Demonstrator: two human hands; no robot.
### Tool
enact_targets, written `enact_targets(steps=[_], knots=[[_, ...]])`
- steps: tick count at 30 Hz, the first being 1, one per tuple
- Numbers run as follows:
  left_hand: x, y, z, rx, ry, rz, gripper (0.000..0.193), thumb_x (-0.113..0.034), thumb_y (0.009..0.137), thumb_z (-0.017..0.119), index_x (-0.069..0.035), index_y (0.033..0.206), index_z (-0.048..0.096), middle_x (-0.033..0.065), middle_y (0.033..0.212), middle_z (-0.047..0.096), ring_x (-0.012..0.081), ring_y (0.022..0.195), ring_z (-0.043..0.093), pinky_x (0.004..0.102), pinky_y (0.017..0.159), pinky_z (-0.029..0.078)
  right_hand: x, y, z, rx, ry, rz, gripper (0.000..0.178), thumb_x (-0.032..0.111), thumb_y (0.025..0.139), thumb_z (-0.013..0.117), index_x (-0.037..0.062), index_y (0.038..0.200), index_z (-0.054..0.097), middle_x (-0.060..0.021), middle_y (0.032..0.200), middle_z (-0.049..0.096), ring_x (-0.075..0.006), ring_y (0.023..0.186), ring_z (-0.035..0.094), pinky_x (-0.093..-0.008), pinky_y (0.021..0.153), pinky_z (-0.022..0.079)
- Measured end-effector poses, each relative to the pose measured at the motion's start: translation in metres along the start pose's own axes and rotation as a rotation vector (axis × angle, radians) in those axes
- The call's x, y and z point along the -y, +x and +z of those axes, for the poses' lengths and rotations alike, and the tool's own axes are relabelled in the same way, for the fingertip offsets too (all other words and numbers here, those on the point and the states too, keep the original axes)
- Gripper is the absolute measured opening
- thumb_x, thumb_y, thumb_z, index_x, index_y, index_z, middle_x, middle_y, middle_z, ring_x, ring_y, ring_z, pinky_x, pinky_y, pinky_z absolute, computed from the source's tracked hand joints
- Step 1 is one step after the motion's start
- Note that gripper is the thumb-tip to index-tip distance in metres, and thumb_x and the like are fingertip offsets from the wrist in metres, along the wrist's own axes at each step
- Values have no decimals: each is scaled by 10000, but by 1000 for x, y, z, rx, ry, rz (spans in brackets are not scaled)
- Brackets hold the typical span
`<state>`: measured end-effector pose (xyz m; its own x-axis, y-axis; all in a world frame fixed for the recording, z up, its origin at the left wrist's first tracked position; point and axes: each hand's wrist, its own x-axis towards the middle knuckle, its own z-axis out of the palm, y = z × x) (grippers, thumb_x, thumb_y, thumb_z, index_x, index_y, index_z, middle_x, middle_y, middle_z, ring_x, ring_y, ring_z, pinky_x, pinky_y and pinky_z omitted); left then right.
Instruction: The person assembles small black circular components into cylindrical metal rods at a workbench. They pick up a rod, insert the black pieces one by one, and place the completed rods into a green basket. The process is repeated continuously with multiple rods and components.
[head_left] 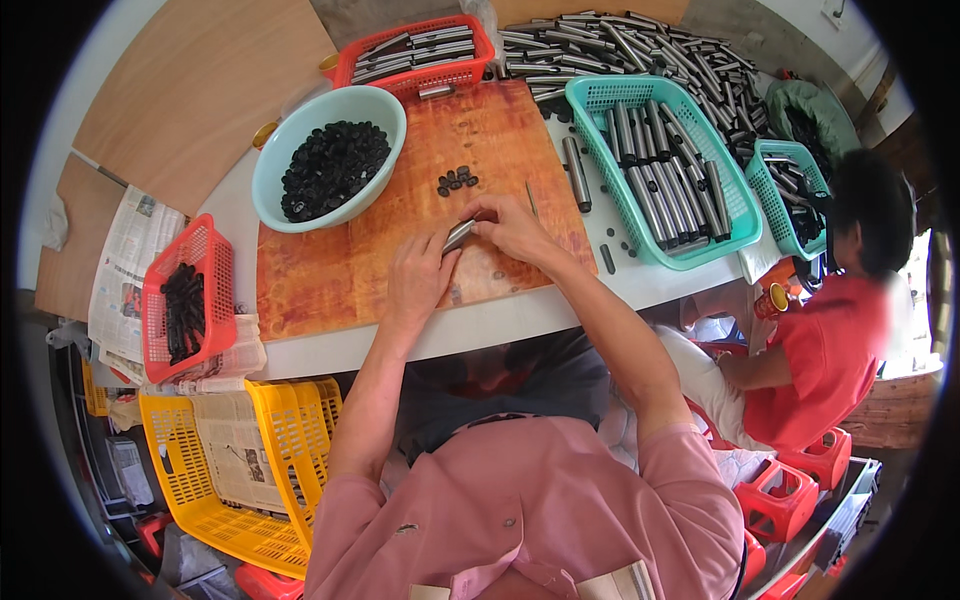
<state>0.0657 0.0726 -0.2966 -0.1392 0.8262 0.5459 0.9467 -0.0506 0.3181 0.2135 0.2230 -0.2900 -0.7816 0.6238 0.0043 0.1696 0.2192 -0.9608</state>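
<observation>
Over a stained wooden board (330, 275), both my hands are closed around a short silver metal tube (459, 236). My left hand (420, 274) grips its near end. The fingers of my right hand (508, 229) pinch the far end, covering part of it. Just beyond my hands lies a small cluster of black round caps (458, 180). A thin rod (531, 198) rests on the board to the right of them. At the back left stands a pale blue bowl (268, 185) holding many black caps (335, 165).
A teal basket (742, 232) of tubes stands at right, with one loose tube (576, 175) beside it. Red baskets (408, 82) (218, 345) sit at the back and left. A tube heap (640, 45) lies behind. A yellow crate (180, 470) is lower left; a red-shirted person (825, 360) sits right.
</observation>
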Motion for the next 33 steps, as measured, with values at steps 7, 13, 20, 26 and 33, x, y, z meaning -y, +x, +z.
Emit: enact_targets(steps=[7, 13, 20, 26, 33], knots=[[-11, -1, -6, 33, 19, 10, 363, -152, 849, 785, -44, 1183, 692, 139, 1036, 684, 340, 953, 650, 440, 822, 531, -12, -14, 2, -59, 92, -58, 195, -73, 886, 664, -35, 1073, 709, -109, 1015, 706, -202, 958, 692, -335, 852, 548], [-13, 6, -8, 73, -141, -78, 295, -131, 886, 753, -18, 1156, 711, 170, 1027, 685, 386, 967, 652, 463, 818, 531, -15, -11, 1, -68, 87, -64, 185, 14, 877, 693, -17, 1058, 719, -124, 965, 729, -232, 886, 702, -358, 806, 556], [-11, 22, -14, 184, -220, -159, 254, -120, 870, 764, -9, 1095, 724, 190, 1010, 685, 409, 939, 656, 469, 815, 532, 23, 42, 16, -158, -421, -49, 302, 277, 872, 657, -7, 898, 756, -264, 879, 727, -429, 891, 714, -499, 809, 570], [-7, 21, -12, 169, -225, -146, 231, -96, 836, 793, -20, 1044, 726, 175, 966, 675, 396, 910, 661, 465, 787, 533, 15, 70, 43, -92, -679, -11, 283, 278, 881, 639, 15, 866, 742, -235, 885, 740, -415, 881, 724, -524, 798, 569], [-9, 16, -7, 184, -243, -254, 230, -108, 829, 806, -4, 1018, 725, 167, 946, 665, 386, 885, 656, 453, 767, 529, 7, 61, 43, -182, -656, -92, 263, 249, 928, 583, 1, 917, 670, -251, 902, 730, -426, 846, 722, -538, 766, 564]])
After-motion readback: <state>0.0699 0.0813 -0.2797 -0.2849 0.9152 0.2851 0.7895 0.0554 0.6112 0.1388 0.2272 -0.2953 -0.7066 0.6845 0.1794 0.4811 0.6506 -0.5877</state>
